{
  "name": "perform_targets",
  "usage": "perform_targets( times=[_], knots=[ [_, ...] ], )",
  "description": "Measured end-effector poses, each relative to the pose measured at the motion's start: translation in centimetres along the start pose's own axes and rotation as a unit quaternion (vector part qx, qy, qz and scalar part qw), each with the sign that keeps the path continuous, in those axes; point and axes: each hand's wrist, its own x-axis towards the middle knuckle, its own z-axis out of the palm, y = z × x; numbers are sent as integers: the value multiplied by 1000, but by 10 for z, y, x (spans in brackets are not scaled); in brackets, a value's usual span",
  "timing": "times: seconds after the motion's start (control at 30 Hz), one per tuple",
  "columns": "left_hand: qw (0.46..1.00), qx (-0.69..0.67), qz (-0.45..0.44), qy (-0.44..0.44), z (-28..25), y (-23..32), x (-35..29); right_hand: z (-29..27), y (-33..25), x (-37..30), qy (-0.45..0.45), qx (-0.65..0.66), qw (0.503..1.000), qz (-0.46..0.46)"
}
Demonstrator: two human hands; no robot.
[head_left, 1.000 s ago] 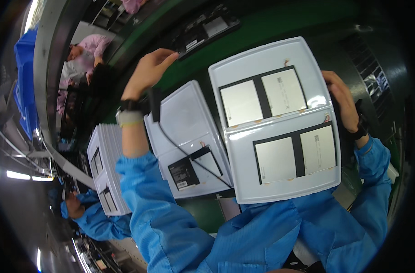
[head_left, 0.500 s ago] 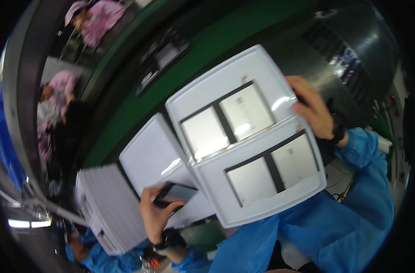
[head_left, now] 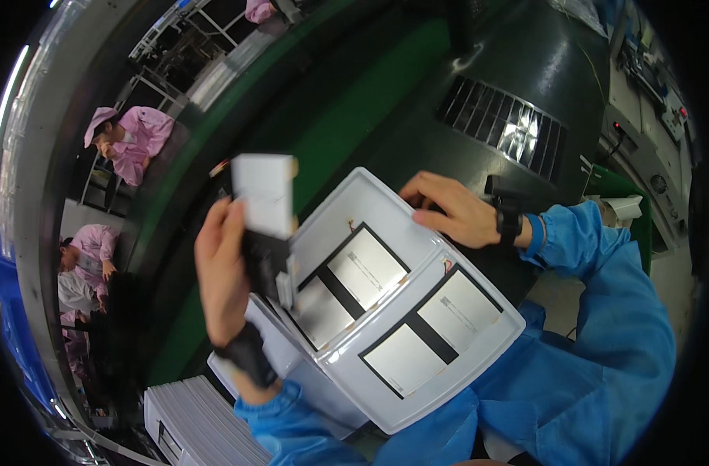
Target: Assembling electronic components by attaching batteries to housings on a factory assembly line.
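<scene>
Held up by my left hand [head_left: 224, 268] is a flat battery pack [head_left: 263, 194], with a pale rectangular cell and a black part; its lower portion is blurred. It is tilted above the left end of a white two-section plastic tray [head_left: 308, 245]. My right hand [head_left: 457, 211] grips that tray's far right rim, thumb inside and fingers over the edge. Each section of the tray holds a silver two-cell battery pack, a far one [head_left: 368, 270] and a near one [head_left: 459, 311], with black borders and short wires. The held pack partly hides the far section's left side.
Another white tray [head_left: 273, 342] lies under the left side. A stack of white trays [head_left: 203, 423] stands at lower left. Beyond is a green-and-dark bench with a dark slotted panel [head_left: 503, 128]. Co-workers in pink [head_left: 137, 140] sit at far left; equipment [head_left: 649, 155] stands at right.
My left hand has lifted the battery pack from over the left tray up beside the two-section tray. That tray appears lower in view, my right hand still on its rim. The view has shifted.
</scene>
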Motion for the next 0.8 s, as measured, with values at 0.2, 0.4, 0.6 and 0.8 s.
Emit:
perform_targets(
  times=[0.2, 0.4, 0.6, 0.8],
  knots=[
    [994, 75, 4, 81, 35, -60, 45, -11, -27, 97, 127, 73, 989, -18],
    [980, -20, 94, 173, 27, -62, 47, 11, -59, 171, 135, 164, 976, -49],
    [971, -44, 114, 207, 31, -56, 46, 11, -57, 171, 90, 302, 949, -30],
    [975, -110, 109, 162, 25, -58, 44, 20, -46, 177, 66, 460, 885, -26]
  ],
)
